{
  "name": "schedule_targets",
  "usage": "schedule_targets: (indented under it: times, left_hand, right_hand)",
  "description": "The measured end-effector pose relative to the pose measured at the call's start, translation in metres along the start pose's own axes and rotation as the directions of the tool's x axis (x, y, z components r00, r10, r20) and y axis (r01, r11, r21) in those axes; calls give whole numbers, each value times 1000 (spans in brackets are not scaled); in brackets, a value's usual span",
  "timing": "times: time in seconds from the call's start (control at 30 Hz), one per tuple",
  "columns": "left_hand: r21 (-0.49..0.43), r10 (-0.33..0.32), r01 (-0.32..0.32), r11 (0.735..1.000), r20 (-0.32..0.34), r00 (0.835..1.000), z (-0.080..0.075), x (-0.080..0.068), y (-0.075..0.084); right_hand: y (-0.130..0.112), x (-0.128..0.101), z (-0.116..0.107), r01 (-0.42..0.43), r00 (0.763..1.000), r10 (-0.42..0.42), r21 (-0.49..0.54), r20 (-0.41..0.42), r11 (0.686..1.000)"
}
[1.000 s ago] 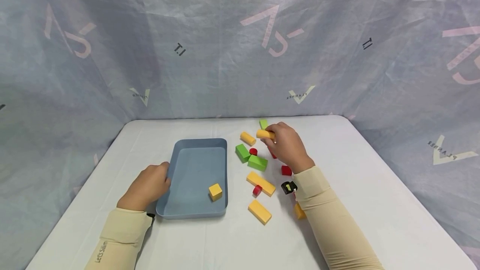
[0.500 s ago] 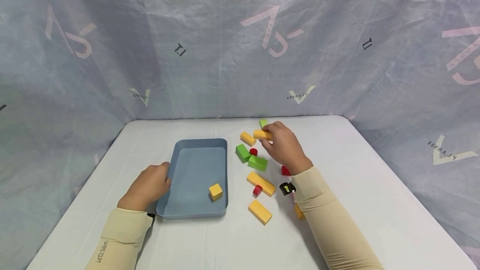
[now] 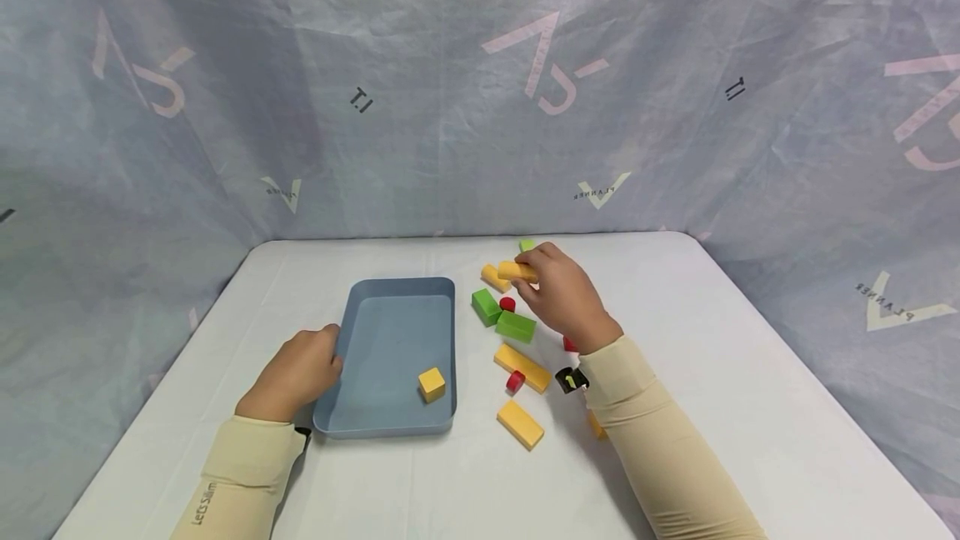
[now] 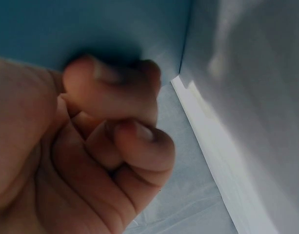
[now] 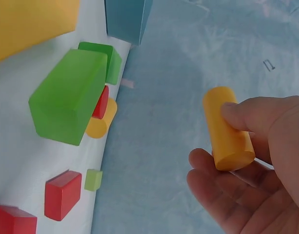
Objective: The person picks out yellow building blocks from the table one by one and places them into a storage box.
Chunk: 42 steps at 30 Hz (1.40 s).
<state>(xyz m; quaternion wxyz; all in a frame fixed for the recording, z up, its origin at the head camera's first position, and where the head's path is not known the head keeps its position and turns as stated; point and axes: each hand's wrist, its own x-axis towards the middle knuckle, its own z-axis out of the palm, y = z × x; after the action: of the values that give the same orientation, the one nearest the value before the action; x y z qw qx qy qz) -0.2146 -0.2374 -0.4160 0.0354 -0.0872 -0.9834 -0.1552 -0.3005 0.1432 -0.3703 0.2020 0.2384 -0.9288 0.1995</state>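
Note:
At the left wall of a blue-grey tray (image 3: 382, 348) my left hand (image 3: 298, 369) grips the rim with curled fingers; the left wrist view shows those fingers (image 4: 144, 146) bent against the blue wall. A yellow cube (image 3: 431, 385) lies in the tray's near right corner. Beyond the tray, on the right, my right hand (image 3: 566, 290) pinches a yellow cylinder (image 5: 226, 129) between thumb and fingers, raised over the table. Behind it in the head view lies a second yellow cylinder (image 3: 493, 277). Two green blocks (image 3: 516, 326) with a small red cylinder (image 3: 507, 304) lie just below the hand.
Nearer on the white table (image 3: 450, 490) are a long yellow block (image 3: 522, 367), a red cylinder (image 3: 515, 382) and another yellow block (image 3: 520, 424). A light green block (image 3: 527, 246) sits near the far edge. Red blocks (image 5: 63, 195) are partly hidden by the right arm.
My right hand has moved slightly left with the yellow cylinder, which now overlaps the second cylinder in the head view. The left hand and tray stay in place.

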Motion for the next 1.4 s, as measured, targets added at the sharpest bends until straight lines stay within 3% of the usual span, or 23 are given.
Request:
schedule_targets:
  times: [0.3,0.97,1.4]
  left_hand:
    - [6,4,-4,1000,-8,1000,1,0,0]
    - [7,21,-21,1000,-24,999,1,1,-2]
    - [11,11,-11,1000,-13,1000,2,2,-3]
  right_hand:
    - [-9,-2,0,20,1000,-19,-38,25,999]
    - [-25,-5,0,143,990,-144,-48,-14,989]
    - [-34,-6,4,142,990,-141,-48,26,989]
